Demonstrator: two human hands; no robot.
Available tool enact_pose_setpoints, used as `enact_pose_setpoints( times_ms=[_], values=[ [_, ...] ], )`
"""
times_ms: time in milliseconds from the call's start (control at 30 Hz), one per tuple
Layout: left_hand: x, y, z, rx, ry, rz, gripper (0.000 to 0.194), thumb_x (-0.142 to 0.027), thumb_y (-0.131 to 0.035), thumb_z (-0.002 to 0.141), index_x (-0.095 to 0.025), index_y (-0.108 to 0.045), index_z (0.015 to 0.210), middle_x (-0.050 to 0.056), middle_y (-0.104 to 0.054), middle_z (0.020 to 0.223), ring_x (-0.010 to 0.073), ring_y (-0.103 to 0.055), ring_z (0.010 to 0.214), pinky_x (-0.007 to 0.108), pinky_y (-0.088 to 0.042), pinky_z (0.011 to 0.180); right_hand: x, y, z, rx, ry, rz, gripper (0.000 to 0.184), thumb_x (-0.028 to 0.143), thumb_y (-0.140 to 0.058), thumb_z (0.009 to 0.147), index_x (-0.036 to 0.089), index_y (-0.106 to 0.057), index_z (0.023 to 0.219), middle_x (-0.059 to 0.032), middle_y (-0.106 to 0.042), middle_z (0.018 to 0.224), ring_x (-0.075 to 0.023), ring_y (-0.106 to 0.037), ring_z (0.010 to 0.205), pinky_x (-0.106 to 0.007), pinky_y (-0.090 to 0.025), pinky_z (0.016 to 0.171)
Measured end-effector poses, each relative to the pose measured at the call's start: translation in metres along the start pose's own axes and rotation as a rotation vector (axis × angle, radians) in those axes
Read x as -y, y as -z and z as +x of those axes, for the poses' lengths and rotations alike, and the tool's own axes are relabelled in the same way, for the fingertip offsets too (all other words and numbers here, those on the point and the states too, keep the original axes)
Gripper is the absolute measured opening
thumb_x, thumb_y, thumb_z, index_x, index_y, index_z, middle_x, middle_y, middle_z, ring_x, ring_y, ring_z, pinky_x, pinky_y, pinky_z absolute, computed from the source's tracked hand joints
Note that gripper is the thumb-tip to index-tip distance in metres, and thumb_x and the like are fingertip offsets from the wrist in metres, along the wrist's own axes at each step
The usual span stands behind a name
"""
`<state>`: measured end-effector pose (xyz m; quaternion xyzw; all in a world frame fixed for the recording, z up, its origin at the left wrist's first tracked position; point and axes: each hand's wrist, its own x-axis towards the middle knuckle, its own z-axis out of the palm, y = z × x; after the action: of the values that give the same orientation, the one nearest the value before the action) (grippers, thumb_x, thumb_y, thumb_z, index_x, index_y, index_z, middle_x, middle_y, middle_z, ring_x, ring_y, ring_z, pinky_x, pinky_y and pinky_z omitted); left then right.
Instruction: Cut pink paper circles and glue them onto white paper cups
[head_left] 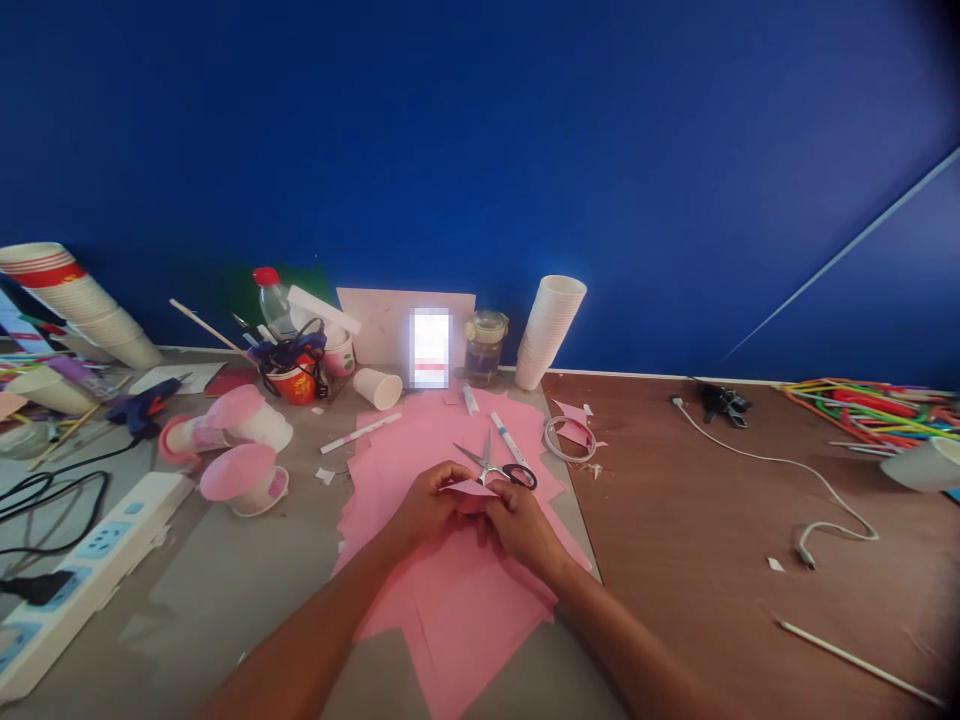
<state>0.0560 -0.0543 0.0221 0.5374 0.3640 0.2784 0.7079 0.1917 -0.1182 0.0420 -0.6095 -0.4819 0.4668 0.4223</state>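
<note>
Head view: left hand (442, 500) and right hand (517, 515), close together, pinch a pink paper piece (471, 489).

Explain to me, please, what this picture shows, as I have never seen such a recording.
There is no machine here: a person works with bare hands, and the one picture comes from a camera worn on the head, looking forward and down. The left hand and right hand hold a small pink piece. Under them, pink sheets cover part of the table. Scissors lie open just beyond the fingers, with a tape roll to the right and a power strip far left.
</note>
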Motion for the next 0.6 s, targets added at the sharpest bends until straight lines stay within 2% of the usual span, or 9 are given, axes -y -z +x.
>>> enact_pose_setpoints(
  times_ms=[167,300,433,600],
  values=[
    [-0.001,0.002,-0.002,0.049,-0.042,0.031,0.033,-0.03,-0.065,0.07,-0.017,-0.053,0.098,0.0,-0.059,0.079,0.0089,-0.054,0.057,0.022,-0.041,0.051,-0.004,0.0,0.002,-0.002,0.024,0.025,0.019,0.012,-0.037,0.07,0.018,-0.05,0.058,0.0044,-0.053,0.041,-0.0086,-0.044,0.035,-0.019,-0.033,0.038],
    [0.001,0.0,-0.001,0.102,-0.021,0.003,0.038,-0.033,-0.067,0.069,-0.018,-0.05,0.099,-0.002,-0.059,0.076,0.0079,-0.053,0.051,0.021,-0.038,0.047,-0.008,-0.001,0.005,-0.015,-0.024,0.083,0.017,0.012,-0.037,0.066,0.017,-0.053,0.064,0.0065,-0.051,0.038,-0.0079,-0.04,0.031,-0.018,-0.029,0.033],
    [0.003,0.001,0.002,0.084,-0.005,0.073,0.025,-0.037,-0.062,0.073,-0.015,-0.054,0.083,-0.003,-0.056,0.056,0.0071,-0.045,0.041,0.021,-0.035,0.042,-0.01,-0.001,0.007,0.001,-0.032,0.148,0.017,0.018,-0.039,0.069,0.016,-0.055,0.067,0.0059,-0.052,0.037,-0.0072,-0.037,0.028,-0.017,-0.026,0.031],
    [0.003,0.003,0.004,0.034,0.041,0.117,0.022,-0.036,-0.06,0.071,-0.016,-0.052,0.067,-0.002,-0.056,0.05,0.0065,-0.043,0.037,0.02,-0.033,0.041,-0.013,0.002,0.011,0.031,-0.024,0.156,0.021,0.02,-0.039,0.072,0.014,-0.059,0.071,0.0052,-0.053,0.039,-0.006,-0.036,0.028,-0.016,-0.024,0.03]
  ],
)
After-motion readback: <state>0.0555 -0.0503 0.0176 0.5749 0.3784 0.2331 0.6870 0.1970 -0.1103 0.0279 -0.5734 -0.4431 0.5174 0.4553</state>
